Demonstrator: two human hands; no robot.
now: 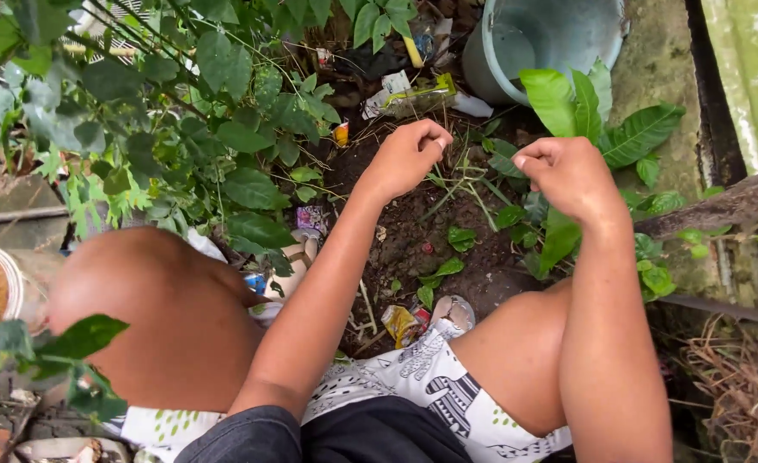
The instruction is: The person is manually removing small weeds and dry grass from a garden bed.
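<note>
- Two hands work above the thin weed stems (469, 184): left hand (409, 159) curls shut, pinching one stalk.
- Right hand (567, 176), beside the stems, is closed; its contents cannot be told.
- Grip low by the soil (413, 231) beneath the stems, I judge.

Open dark soil patch (413, 244) between the knees gives clear passage; dense green leafy bush (164, 120) blocks left, broad-leafed green plant (585, 120) crowds right, grey plastic bucket (542, 39) and litter wrappers (409, 96) close the far side.
</note>
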